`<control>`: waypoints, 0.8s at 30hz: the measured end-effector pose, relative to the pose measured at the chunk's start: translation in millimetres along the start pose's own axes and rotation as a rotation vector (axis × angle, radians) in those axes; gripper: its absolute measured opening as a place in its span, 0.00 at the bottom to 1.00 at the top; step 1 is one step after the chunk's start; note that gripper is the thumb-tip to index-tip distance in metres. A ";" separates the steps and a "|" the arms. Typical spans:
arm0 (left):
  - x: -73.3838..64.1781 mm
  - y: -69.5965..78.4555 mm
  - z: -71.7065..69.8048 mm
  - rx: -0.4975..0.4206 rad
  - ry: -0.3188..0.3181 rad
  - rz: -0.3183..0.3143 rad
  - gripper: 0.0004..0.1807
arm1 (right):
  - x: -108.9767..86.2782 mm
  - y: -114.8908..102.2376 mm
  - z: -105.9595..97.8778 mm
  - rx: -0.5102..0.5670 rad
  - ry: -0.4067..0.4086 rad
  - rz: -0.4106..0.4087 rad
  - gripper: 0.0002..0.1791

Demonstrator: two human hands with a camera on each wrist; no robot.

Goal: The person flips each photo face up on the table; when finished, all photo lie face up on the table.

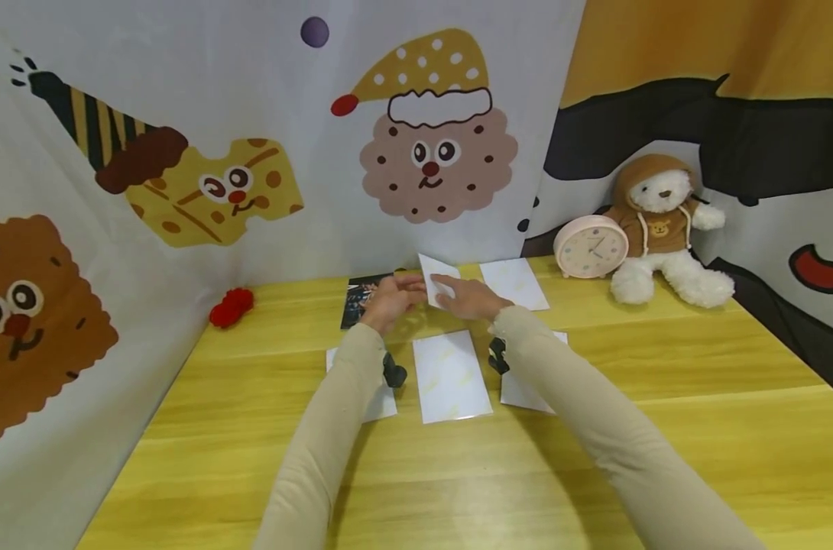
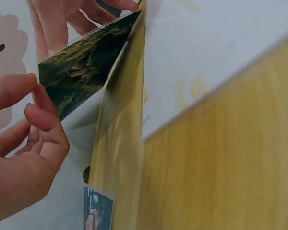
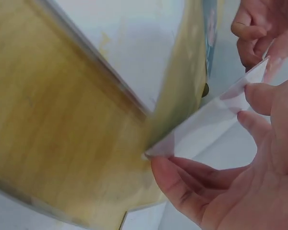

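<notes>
A photo card (image 1: 439,279) with a white back is raised on edge above the far middle of the table; its dark green picture side shows in the left wrist view. My right hand (image 1: 473,298) grips it, with fingers at its edge and on its white back (image 3: 209,127). At the opposite edge, the bent fingers of my left hand (image 2: 26,124) pinch the card. A dark photo (image 1: 358,299) lies picture side up beside the left hand. Below the hands is a white card (image 1: 452,376), and another white card (image 1: 514,283) lies to the right.
Two more white cards, the left one (image 1: 382,405) and the right one (image 1: 526,389), lie partly under my forearms. A pink clock (image 1: 591,247) and a plush bear (image 1: 664,229) stand back right. A red fuzzy object (image 1: 232,307) lies back left. A printed curtain (image 1: 265,92) hangs behind the table.
</notes>
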State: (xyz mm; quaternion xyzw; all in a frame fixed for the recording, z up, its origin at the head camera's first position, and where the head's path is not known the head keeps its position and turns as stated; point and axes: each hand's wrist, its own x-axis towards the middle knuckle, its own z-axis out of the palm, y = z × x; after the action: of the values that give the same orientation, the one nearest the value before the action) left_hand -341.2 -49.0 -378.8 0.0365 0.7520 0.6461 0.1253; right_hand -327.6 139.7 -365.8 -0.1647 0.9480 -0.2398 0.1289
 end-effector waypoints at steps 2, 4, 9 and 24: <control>1.0 -1.6 0.7 -0.029 -0.017 0.002 0.24 | 1.0 1.0 -1.0 0.033 -0.005 -0.004 0.33; 1.2 -1.8 1.6 -0.050 -0.035 0.013 0.24 | 2.4 2.1 -1.7 0.071 -0.004 0.002 0.33; 0.2 -2.3 2.8 -0.073 -0.066 0.024 0.27 | 4.9 5.4 -0.9 0.150 0.002 0.015 0.32; -8.8 8.7 -6.0 0.006 -0.093 0.047 0.30 | 4.9 -1.0 -8.5 0.514 0.145 -0.094 0.29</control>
State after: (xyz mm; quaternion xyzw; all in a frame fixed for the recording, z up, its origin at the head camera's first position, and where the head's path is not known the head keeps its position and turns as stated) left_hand -335.0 -55.3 -368.2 0.0844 0.7461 0.6444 0.1446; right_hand -334.5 140.6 -358.9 -0.1526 0.8541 -0.4895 0.0869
